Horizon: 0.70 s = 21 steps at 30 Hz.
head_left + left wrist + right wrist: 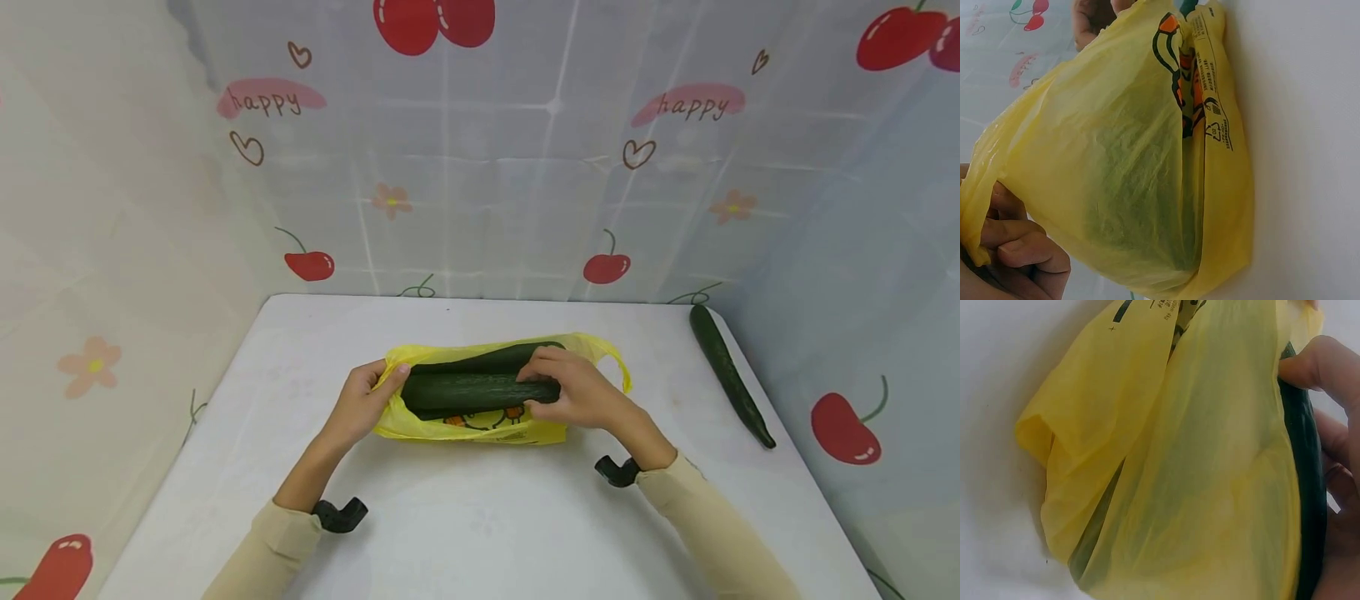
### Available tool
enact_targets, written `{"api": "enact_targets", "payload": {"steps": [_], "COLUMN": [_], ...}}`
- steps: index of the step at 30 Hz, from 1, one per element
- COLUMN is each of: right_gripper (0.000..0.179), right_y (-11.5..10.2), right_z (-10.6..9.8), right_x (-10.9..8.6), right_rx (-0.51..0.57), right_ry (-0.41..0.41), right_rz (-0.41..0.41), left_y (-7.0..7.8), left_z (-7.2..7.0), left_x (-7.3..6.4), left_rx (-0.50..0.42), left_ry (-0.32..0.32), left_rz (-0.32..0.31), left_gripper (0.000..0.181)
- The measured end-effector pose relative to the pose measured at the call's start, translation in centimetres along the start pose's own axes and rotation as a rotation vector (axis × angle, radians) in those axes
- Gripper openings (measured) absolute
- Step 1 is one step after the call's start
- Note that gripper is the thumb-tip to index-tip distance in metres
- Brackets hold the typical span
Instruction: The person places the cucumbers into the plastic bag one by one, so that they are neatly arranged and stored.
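A yellow plastic bag (543, 431) lies on its side on the white table, its mouth gaping toward the head camera. Long dark green cucumbers lie in it: a front cucumber (472, 392) and, behind it, a back cucumber (495, 360). My left hand (360, 404) pinches the bag's left edge between thumb and fingers; in the left wrist view the film covers part of its fingers (1025, 247). At the right end, my right hand (576, 390) grips the front cucumber, thumb on the near side. In the right wrist view a dark cucumber (1307, 462) shows along the bag's rim.
A single cucumber (731, 375) lies by the right edge of the white table (480, 517). Printed curtains (480, 167) with cherries and hearts hang behind the table and along both sides. A loose bag handle (625, 371) stands out right of the bag.
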State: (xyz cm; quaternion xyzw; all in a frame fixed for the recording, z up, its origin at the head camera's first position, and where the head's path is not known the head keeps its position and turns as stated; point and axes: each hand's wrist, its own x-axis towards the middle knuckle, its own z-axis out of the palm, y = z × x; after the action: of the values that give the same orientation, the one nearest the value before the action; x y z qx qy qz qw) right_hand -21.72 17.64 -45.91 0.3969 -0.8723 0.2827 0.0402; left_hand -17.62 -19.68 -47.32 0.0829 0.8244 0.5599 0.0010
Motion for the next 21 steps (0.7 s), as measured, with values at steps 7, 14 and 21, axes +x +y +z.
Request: {"api": "enact_targets", "payload": {"steps": [7,14,21], "right_gripper": [0.029,0.03,0.03], "right_y": [-0.2,-0.1,0.4], "right_z": [0.6,1.1,1.8], "right_x": [0.9,0.9,0.7], "right_rx": [-0.003,0.005,-0.065], "right_ry": [-0.022,-0.069,-0.094], "right_rz": [0.0,-0.01,0.016], "left_y": [0.0,0.1,0.0], "left_z": [0.0,-0.1,-0.2], "left_x": [-0.1,-0.1,0.1], "left_rx": [0.013,0.006,-0.024], "left_ry": [0.006,0.011,0.018], "left_rz": [-0.001,0.017,0.032], "left_gripper": [0.045,0.042,0.045]}}
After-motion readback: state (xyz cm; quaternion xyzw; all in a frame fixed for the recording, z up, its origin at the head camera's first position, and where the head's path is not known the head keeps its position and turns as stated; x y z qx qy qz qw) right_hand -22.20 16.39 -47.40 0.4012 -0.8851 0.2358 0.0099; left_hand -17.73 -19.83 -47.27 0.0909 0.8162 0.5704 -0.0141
